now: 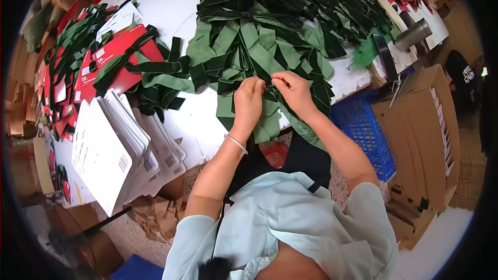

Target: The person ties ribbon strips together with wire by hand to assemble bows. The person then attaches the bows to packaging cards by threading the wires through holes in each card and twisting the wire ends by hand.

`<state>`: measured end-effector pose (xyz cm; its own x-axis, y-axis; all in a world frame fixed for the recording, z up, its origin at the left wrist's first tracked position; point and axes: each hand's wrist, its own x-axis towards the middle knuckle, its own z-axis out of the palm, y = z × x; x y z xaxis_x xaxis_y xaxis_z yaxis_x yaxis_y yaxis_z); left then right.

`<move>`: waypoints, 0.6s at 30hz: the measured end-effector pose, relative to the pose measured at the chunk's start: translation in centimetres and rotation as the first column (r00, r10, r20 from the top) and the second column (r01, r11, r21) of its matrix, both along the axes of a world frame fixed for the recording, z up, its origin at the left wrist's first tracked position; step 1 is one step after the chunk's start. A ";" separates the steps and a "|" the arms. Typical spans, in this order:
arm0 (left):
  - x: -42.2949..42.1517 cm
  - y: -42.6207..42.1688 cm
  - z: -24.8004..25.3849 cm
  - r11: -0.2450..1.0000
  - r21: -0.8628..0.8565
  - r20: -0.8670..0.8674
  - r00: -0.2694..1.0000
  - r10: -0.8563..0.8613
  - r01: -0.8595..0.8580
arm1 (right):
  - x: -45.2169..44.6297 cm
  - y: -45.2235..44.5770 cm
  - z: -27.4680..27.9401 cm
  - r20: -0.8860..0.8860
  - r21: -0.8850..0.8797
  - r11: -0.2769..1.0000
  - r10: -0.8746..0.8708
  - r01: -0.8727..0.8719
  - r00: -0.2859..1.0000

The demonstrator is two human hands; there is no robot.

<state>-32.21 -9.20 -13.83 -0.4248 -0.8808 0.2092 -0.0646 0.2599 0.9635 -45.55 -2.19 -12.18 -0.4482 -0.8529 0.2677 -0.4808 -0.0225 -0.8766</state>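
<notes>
My left hand (249, 98) is closed in a pinch over green velvet ribbon (225, 106) at the table's near edge. Close beside it, my right hand (294, 92) pinches at the same ribbon, with a small gap between the two sets of fingertips. The exact spot each pinch grips is partly hidden by the fingers. Ribbon tails hang over the edge below both hands. Right beyond them lies a large heap of green ribbon bows (259, 36), dark velvet on one face and lighter green on the other.
Red cards (122, 54) mixed with green ribbons lie at the left. A stack of white barcoded cards (111, 145) stands nearer me. To the right are a metal cylinder (413, 35), green bristly strands (364, 53), a blue crate (368, 135) and an open cardboard box (415, 140).
</notes>
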 end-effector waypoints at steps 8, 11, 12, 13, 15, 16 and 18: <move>0.0 0.0 0.3 0.999 0.041 0.025 0.999 -0.034 0.033 | -0.9 0.3 -0.2 0.015 -0.045 0.992 0.117 -0.117 0.993; -0.2 0.0 0.3 0.995 0.100 0.025 0.999 -0.027 0.025 | -1.1 0.4 -0.3 -0.004 -0.059 0.987 0.152 -0.152 0.988; -0.1 0.1 0.2 0.994 0.111 0.016 1.000 -0.002 0.001 | -1.2 0.4 -0.3 -0.037 -0.065 0.985 0.161 -0.163 0.986; -0.3 0.2 0.2 0.993 0.118 0.003 1.000 0.014 -0.014 | -1.1 0.3 -0.5 0.012 -0.077 0.982 0.172 -0.171 0.985; -0.1 0.0 0.2 0.998 -0.047 0.171 0.984 0.042 -0.034 | -1.3 0.1 -1.3 -0.113 -0.141 0.974 0.161 -0.177 0.980; -0.2 0.2 1.1 0.995 -0.102 0.251 0.967 0.029 -0.003 | -1.5 0.2 -1.5 -0.113 -0.155 0.975 0.145 -0.162 0.983; -0.6 0.4 0.5 0.999 -0.051 0.160 0.987 0.008 0.000 | -1.7 1.1 -0.4 0.206 -0.139 0.987 0.110 -0.082 0.972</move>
<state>-32.83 -8.85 -13.33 -0.4528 -0.8727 0.1826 -0.2183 0.3071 0.9263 -47.22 -1.08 -12.54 -0.4245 -0.8593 0.2855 -0.2742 -0.1785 -0.9450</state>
